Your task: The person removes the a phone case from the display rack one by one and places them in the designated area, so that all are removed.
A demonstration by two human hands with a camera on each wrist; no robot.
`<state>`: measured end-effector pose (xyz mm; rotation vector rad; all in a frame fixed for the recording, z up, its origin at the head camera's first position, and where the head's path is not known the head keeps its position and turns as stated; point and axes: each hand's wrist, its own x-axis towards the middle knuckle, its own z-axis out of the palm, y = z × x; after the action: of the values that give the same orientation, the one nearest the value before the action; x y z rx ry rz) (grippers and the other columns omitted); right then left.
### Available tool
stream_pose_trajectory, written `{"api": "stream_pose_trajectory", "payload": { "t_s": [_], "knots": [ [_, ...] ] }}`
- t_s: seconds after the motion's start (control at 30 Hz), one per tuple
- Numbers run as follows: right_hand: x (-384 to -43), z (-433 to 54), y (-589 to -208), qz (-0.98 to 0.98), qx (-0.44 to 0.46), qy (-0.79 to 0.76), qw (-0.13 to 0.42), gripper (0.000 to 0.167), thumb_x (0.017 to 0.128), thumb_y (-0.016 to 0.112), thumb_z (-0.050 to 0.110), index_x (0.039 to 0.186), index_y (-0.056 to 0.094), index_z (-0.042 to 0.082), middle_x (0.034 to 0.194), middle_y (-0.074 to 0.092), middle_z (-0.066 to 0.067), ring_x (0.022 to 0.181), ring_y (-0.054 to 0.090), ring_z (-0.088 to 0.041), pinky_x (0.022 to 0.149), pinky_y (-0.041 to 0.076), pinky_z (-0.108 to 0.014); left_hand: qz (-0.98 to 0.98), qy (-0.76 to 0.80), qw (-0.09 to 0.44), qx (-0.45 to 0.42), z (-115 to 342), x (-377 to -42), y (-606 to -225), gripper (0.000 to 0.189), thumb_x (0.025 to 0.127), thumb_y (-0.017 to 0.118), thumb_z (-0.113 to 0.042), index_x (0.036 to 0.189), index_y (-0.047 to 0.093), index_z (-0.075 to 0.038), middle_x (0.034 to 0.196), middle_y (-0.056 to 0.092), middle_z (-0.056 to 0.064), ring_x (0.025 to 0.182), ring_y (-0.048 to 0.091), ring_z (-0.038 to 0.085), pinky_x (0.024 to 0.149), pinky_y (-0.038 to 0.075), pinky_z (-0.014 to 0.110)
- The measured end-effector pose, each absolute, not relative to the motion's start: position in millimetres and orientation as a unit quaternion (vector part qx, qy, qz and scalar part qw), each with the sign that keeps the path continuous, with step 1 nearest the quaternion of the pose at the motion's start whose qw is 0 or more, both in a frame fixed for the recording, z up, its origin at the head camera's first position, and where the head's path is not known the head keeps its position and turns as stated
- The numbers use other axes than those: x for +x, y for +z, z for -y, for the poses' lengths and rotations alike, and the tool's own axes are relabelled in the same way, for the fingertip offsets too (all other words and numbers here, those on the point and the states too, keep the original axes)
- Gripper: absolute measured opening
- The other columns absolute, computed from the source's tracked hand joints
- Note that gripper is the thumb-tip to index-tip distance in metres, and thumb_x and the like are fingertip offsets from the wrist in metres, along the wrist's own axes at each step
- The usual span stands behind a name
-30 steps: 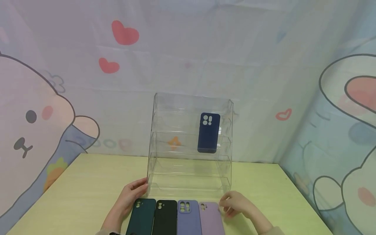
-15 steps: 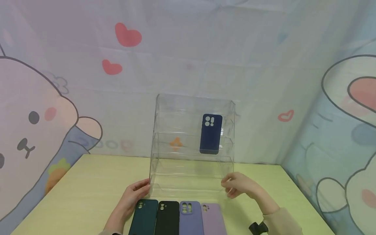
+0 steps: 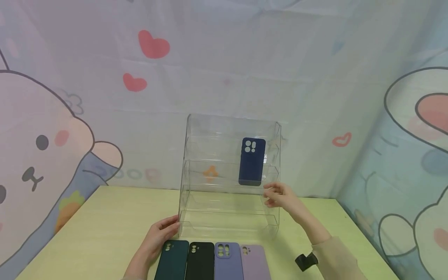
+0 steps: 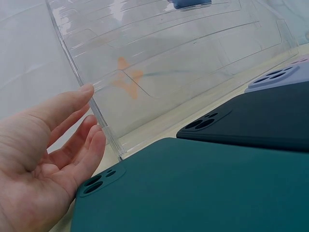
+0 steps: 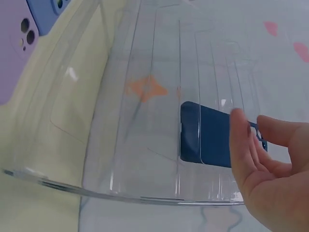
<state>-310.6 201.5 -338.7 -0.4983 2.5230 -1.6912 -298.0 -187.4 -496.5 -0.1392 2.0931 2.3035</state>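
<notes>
A clear acrylic tiered display rack (image 3: 231, 225) stands upright on the table. My left hand (image 3: 161, 233) touches its left side edge with relaxed fingers; in the left wrist view the fingertips (image 4: 87, 90) lie at that edge. A dark blue phone case (image 3: 251, 161) stands in one of the rack's upper tiers, right of centre. My right hand (image 3: 280, 196), fingers loosely bent and holding nothing, is at the rack's right side, below and right of this case. In the right wrist view that hand (image 5: 270, 169) overlaps the camera-hole end of the blue case (image 5: 212, 137).
In front of the rack lie a dark green phone case (image 3: 172, 260), a black one (image 3: 200, 260), a lavender-blue one (image 3: 228, 266) and a pale pink-purple one (image 3: 255, 262) in a row. A black object (image 3: 306, 261) is at the right sleeve. Behind the table (image 3: 105, 233) hangs a cartoon-printed cloth (image 3: 224, 58).
My right hand has risen from beside the pink-purple case, along the rack's right side, to just below the blue case's level. The left hand keeps its place at the rack's left edge.
</notes>
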Motion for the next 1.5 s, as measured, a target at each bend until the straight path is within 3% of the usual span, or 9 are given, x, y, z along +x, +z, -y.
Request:
{"api": "stream_pose_trajectory", "payload": {
  "t_s": [0.3, 0.5, 0.63, 0.9, 1.23, 1.5],
  "knots": [
    [-336.7, -202.9, -315.3, -0.823, -0.155, -0.539, -0.087, 0.04, 0.098, 0.058, 0.01, 0.13, 0.048, -0.011, 0.104, 0.06, -0.015, 0.082, 0.065, -0.007, 0.078, 0.059, -0.021, -0.672, 0.739, 0.012, -0.046, 186.3, -297.9, -496.2, 0.049, 0.094, 0.064, -0.009, 0.136, 0.05, 0.01, 0.134, 0.055, 0.024, 0.109, 0.062, 0.018, 0.089, 0.057, 0.023],
    [-350.9, -201.4, -297.5, -0.832, -0.166, -0.516, -0.122, 0.042, 0.096, 0.059, 0.011, 0.132, 0.047, -0.009, 0.115, 0.058, -0.022, 0.086, 0.062, -0.004, 0.08, 0.058, -0.02, -0.676, 0.736, 0.011, -0.039, 186.2, -298.0, -496.2, 0.05, 0.095, 0.063, -0.011, 0.137, 0.048, 0.011, 0.137, 0.051, 0.027, 0.115, 0.061, 0.024, 0.091, 0.057, 0.026],
    [-358.2, -200.1, -288.7, -0.841, -0.16, -0.502, -0.124, 0.046, 0.097, 0.059, 0.013, 0.137, 0.045, -0.005, 0.125, 0.055, -0.023, 0.094, 0.063, -0.012, 0.083, 0.057, -0.024, -0.677, 0.735, 0.01, -0.035, 186.1, -297.8, -496.2, 0.052, 0.095, 0.064, -0.013, 0.138, 0.047, 0.011, 0.139, 0.05, 0.029, 0.117, 0.06, 0.026, 0.093, 0.056, 0.029],
    [-370.3, -195.7, -278.3, -0.858, -0.156, -0.478, -0.109, 0.054, 0.097, 0.059, 0.012, 0.144, 0.036, -0.001, 0.145, 0.043, -0.02, 0.114, 0.058, -0.037, 0.094, 0.054, -0.044, -0.679, 0.733, 0.013, -0.042, 185.8, -297.4, -496.3, 0.05, 0.095, 0.063, -0.011, 0.138, 0.047, 0.01, 0.138, 0.05, 0.028, 0.116, 0.061, 0.025, 0.093, 0.056, 0.029],
    [-380.7, -194.2, -275.2, -0.863, -0.176, -0.466, -0.078, 0.075, 0.096, 0.06, 0.009, 0.157, 0.016, 0.008, 0.161, 0.022, -0.015, 0.117, 0.057, -0.04, 0.099, 0.051, -0.051, -0.679, 0.733, 0.007, -0.037, 184.8, -295.4, -495.2, 0.05, 0.095, 0.064, -0.012, 0.136, 0.049, 0.011, 0.136, 0.052, 0.028, 0.117, 0.061, 0.027, 0.094, 0.056, 0.031],
    [-383.4, -190.2, -275.2, -0.866, -0.188, -0.462, -0.034, 0.086, 0.097, 0.059, 0.01, 0.159, 0.0, 0.015, 0.165, 0.009, -0.014, 0.119, 0.055, -0.04, 0.097, 0.052, -0.05, -0.681, 0.731, 0.01, -0.042, 185.4, -294.0, -494.5, 0.05, 0.095, 0.064, -0.013, 0.137, 0.05, 0.009, 0.137, 0.052, 0.027, 0.117, 0.06, 0.027, 0.093, 0.056, 0.029]
  ]
}}
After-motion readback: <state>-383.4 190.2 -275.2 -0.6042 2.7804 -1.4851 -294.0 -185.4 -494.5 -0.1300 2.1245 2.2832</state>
